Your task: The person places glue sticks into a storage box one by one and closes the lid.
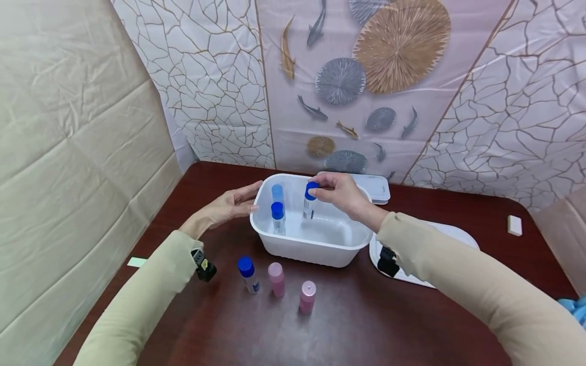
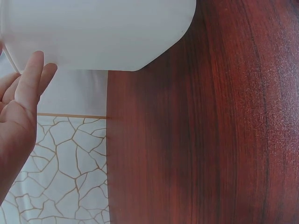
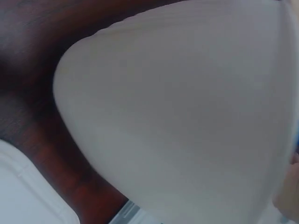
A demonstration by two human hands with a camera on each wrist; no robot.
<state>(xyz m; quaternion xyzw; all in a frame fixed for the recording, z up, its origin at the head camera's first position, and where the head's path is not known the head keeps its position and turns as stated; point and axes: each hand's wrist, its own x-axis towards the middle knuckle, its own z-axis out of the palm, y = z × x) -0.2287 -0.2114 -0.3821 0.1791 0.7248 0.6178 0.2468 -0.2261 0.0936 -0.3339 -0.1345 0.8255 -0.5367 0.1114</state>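
A white plastic basin [image 1: 302,251] stands on the table. My right hand [image 1: 341,192] reaches over its back rim and pinches a small clear bottle [image 1: 309,206] by its blue cap, holding it upright inside the basin. Along the basin's left end, my left hand [image 1: 224,207] touches the rim with its fingers fairly straight; the left wrist view shows the fingers [image 2: 31,81] against the outer wall. Inside, at the left, stands a blue-capped bottle [image 1: 277,218], with a lighter blue-topped one [image 1: 277,192] right behind it.
In front of the basin stand another blue-capped bottle [image 1: 248,275] and two pink bottles, one left [image 1: 276,279] and one right [image 1: 308,297]. A white lid [image 1: 450,235] lies under the right forearm. Behind is a white container [image 1: 377,188]; a small white block [image 1: 515,225] lies far right.
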